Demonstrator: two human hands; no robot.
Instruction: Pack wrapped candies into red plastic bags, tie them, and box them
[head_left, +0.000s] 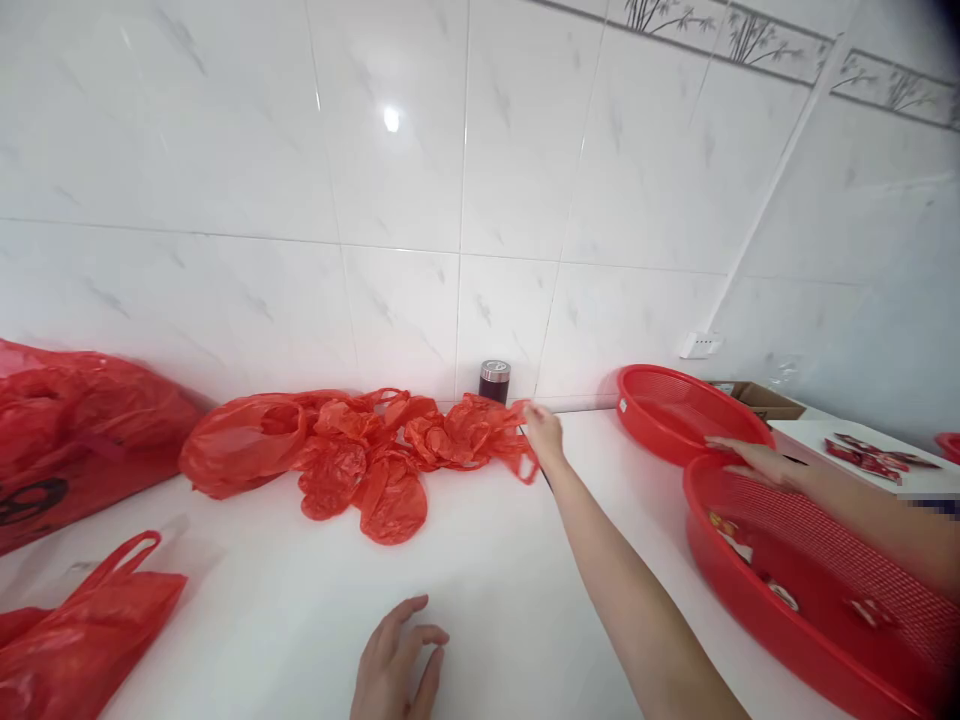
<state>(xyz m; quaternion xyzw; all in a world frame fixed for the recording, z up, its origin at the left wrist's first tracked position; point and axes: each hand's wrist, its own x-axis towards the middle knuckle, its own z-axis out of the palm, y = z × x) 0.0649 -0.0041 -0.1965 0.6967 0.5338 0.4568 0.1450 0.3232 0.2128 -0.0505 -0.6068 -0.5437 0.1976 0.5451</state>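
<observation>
My right hand [544, 432] reaches out to the far side of the table, its fingers closed on the end of a thin red plastic bag [517, 445]. That bag lies at the right end of a row of crumpled red plastic bags [337, 440] near the wall. Low in the middle of the view, my left hand [401, 660] hovers over the white table [285, 600]. Its fingers are loosely curved and apart, with nothing in them. A dark jar with a silver lid [494, 381] stands behind the bags, close to my right hand.
A large red bag [82, 430] and a smaller handled one [97, 640] lie left. At right, a co-worker's hand [757, 460] rests at the rims of two red baskets [720, 560]; small items lie in the nearer one. Beyond are a cardboard box [765, 402] and a white surface [810, 455].
</observation>
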